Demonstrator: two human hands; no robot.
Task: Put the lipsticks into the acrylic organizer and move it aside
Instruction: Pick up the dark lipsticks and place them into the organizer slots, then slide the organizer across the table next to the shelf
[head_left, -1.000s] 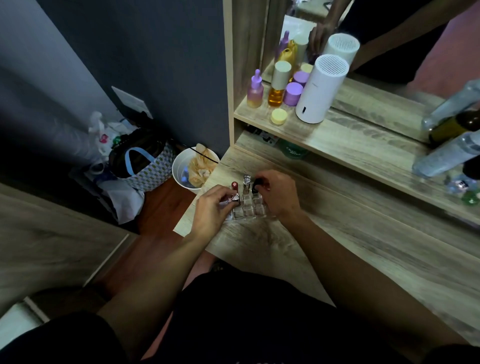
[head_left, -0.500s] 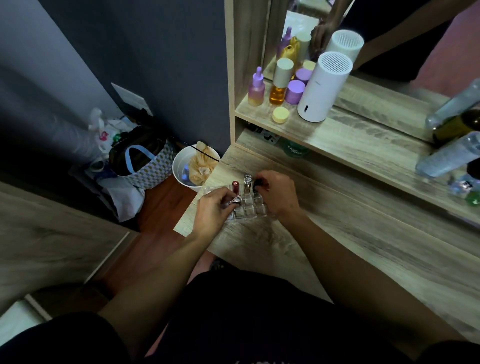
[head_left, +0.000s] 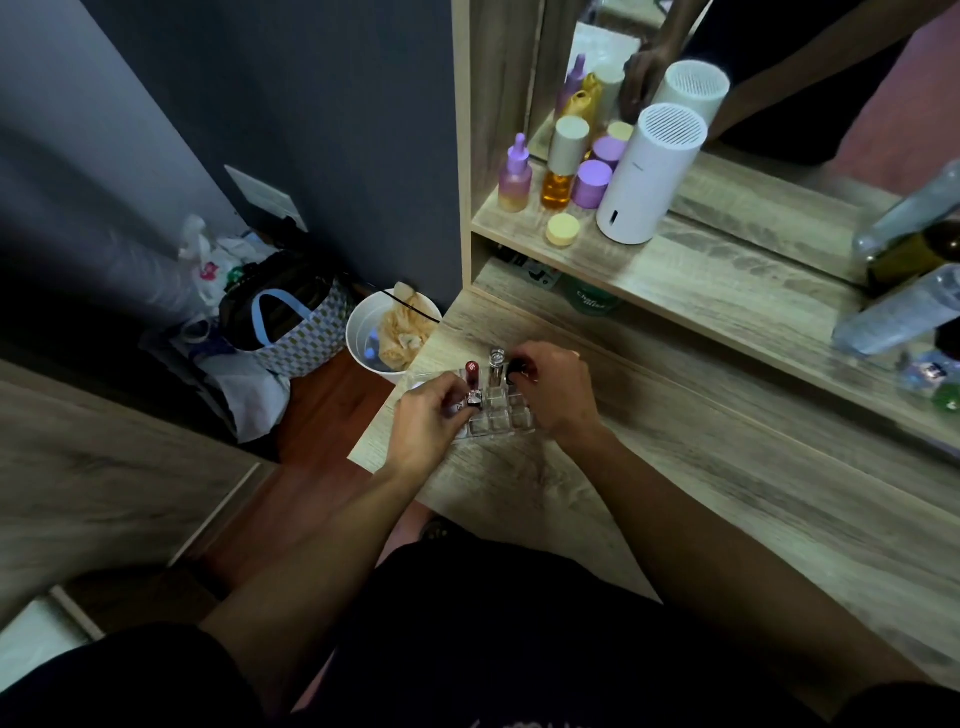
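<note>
A clear acrylic organizer (head_left: 500, 418) with small square cells sits near the left corner of the wooden vanity top (head_left: 649, 493). A red lipstick (head_left: 471, 373) and a clear-capped lipstick (head_left: 496, 364) stand upright in its back row. My left hand (head_left: 428, 423) pinches a silver-and-dark lipstick (head_left: 474, 399) at a cell on the organizer's left side. My right hand (head_left: 556, 395) grips a black lipstick (head_left: 517, 369) at the back right cell. The front cells hold nothing.
A shelf (head_left: 727, 280) above holds purple and amber bottles (head_left: 515, 179), a yellow jar (head_left: 562, 229) and a white cylinder device (head_left: 652, 174); clear bottles (head_left: 898, 312) lie at right. A white bin (head_left: 387, 332) and a checked bag (head_left: 291, 322) stand on the floor left of the vanity.
Both hands stay at the organizer with little movement; the left hand's lipstick has settled slightly lower into its cell.
</note>
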